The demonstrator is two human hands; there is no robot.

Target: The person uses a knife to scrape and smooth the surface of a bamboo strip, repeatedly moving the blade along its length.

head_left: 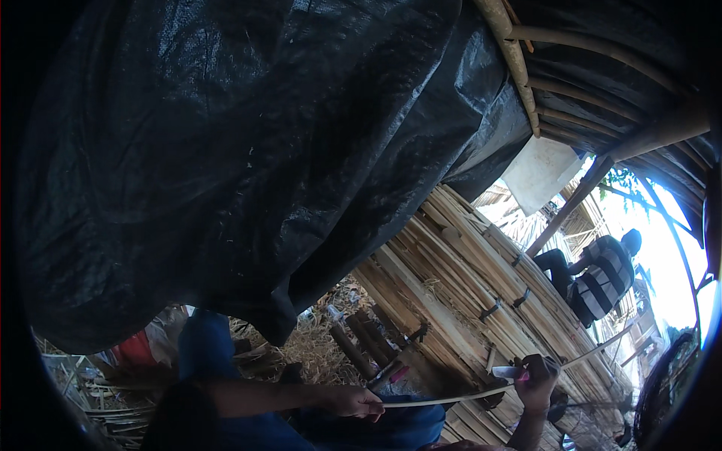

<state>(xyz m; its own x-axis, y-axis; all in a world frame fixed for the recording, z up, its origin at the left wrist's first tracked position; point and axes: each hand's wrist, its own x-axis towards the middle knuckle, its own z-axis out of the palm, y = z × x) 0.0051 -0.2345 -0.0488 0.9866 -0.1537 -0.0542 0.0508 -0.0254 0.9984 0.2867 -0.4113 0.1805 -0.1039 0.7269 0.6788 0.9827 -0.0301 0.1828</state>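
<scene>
My left hand [356, 402] is closed on the near end of a long, thin pale bamboo strip [444, 399], low over my blue-clad legs [406, 423]. The strip bends gently to the right, passes by my right hand [538, 380] and runs on toward the upper right. My right hand is closed, raised higher than the left. A knife [505, 372] sticks out of it toward the left, its short blade pale, with a bit of pink near the fingers. How the strip lies against the blade and the right fingers is too small to tell.
Long split bamboo strips [459, 286] lie in tied bundles ahead to the right. A pink-handled thing [399, 373] rests by short dark wood pieces [361, 342] on straw-strewn ground. A black tarp [226, 165] hangs at left. Another person [602, 278] sits at far right beneath wooden poles [515, 60].
</scene>
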